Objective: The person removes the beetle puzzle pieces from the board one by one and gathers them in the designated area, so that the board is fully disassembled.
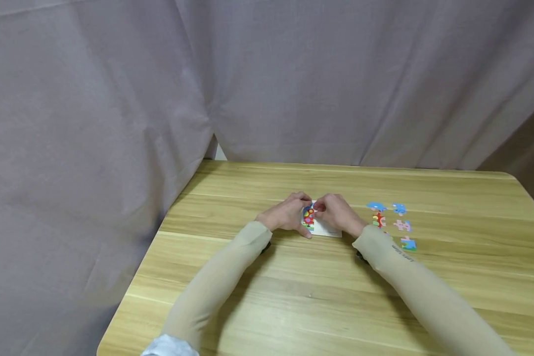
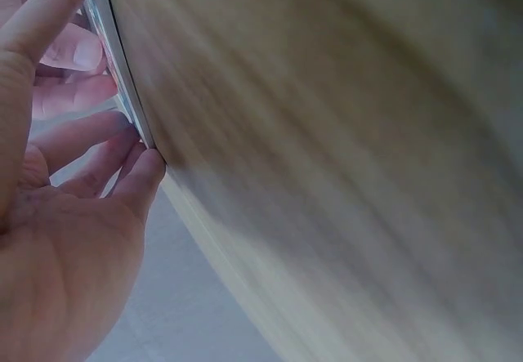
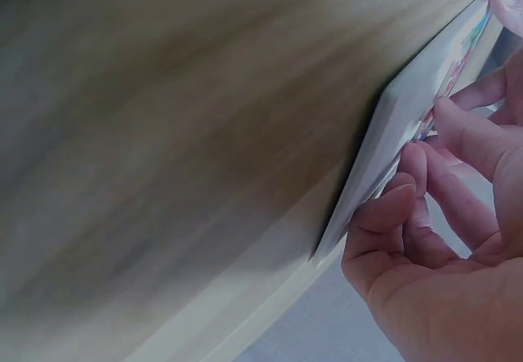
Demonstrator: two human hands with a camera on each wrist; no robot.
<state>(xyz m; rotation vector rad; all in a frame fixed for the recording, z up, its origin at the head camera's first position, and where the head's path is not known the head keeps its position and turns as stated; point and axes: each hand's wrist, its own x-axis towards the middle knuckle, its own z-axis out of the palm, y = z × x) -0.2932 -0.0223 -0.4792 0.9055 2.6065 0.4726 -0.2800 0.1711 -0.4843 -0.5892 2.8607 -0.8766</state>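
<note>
Head view catches a left hand (image 1: 288,213), fingers clasping the edges of a thin jigsaw board (image 1: 327,230) on the tabletop (image 1: 267,291), as a right hand (image 1: 339,213) bends over it, any grasp hidden, near loose jigsaw pieces (image 1: 399,208) seemingly light, stiff and best pinched by their rims.

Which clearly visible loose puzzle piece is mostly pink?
The middle piece in the right column, between the blue piece and the blue-green piece; other clearly visible ones are mainly blue or red.

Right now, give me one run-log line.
left hand: holds puzzle board; right hand: fingertips at board's colored part, grasp unclear; loose pieces: right of board
</note>
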